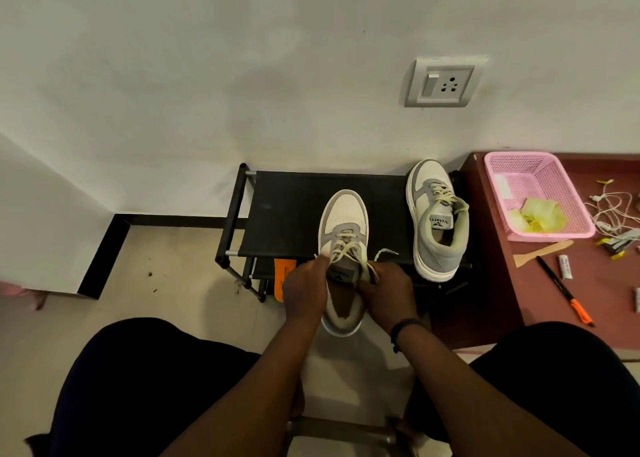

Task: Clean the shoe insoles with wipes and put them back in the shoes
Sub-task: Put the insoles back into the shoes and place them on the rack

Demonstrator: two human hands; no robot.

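Hands grip one grey-and-white lace-up sneaker [343, 248] at its collar: left hand [304, 292] curled round one side, right hand [388, 292] round the other. Its brown insole [346, 300] lies inside. A matching second sneaker [437, 221] sits just beside, on the black fabric shoe rack [294, 214].

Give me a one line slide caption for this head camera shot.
Both hands, left and right, grip a grey-and-white sneaker at its collar above a black shoe rack; its mate rests alongside.
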